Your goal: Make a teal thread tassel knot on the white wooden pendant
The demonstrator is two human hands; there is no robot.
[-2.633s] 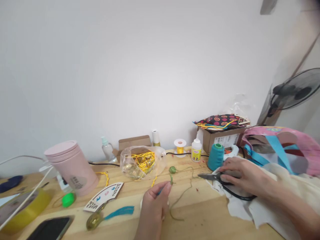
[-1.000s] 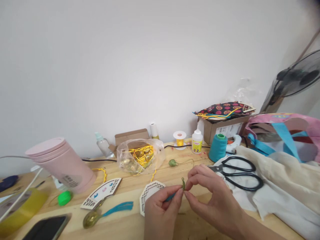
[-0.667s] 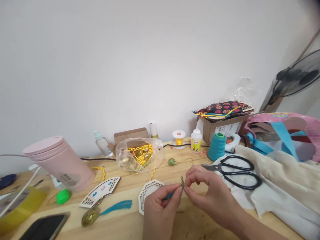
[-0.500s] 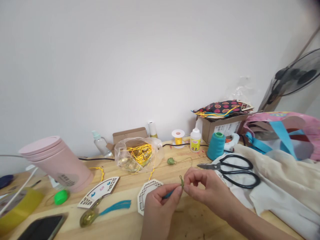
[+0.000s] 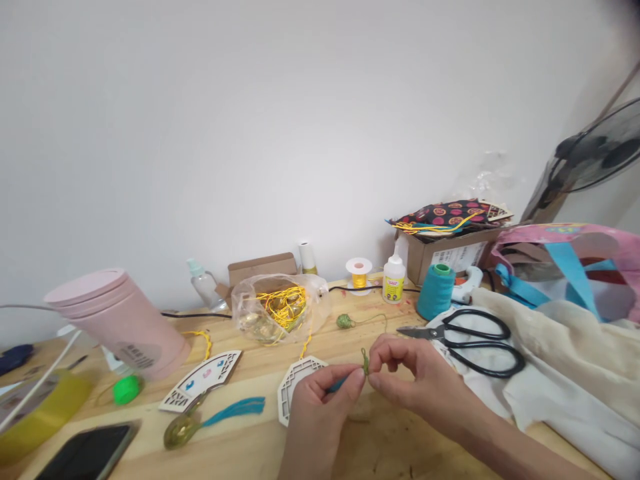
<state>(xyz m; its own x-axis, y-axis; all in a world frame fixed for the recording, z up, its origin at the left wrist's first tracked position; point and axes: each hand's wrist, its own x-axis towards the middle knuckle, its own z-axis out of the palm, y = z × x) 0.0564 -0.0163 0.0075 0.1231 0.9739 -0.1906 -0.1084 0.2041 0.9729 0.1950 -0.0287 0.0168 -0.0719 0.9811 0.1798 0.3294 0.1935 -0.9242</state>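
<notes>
My left hand (image 5: 333, 393) pinches a small loop of green cord (image 5: 365, 361) between thumb and forefinger. A bit of blue thread (image 5: 337, 385) shows between its fingers. Close on the right, my right hand (image 5: 410, 370) has thumb and forefinger pressed together at the green cord's side. A white octagonal lattice frame (image 5: 295, 383) lies partly behind my left hand. From a small ball of green cord (image 5: 344, 321), a thin strand runs toward my right hand. Black-handled scissors (image 5: 470, 337) rest on white cloth beyond my right wrist.
A pink tumbler (image 5: 120, 327), a phone (image 5: 90, 453), yellow tape (image 5: 45, 413) and a fan-shaped panel (image 5: 203, 380) with a blue tassel (image 5: 235, 410) lie left. Behind stand a bag of yellow cord (image 5: 283, 307), a glue bottle (image 5: 394, 280) and a teal thread cone (image 5: 436, 293).
The whole view has shifted slightly, so most things sit a little farther right. Both hands keep nearly the same pose at the green cord.
</notes>
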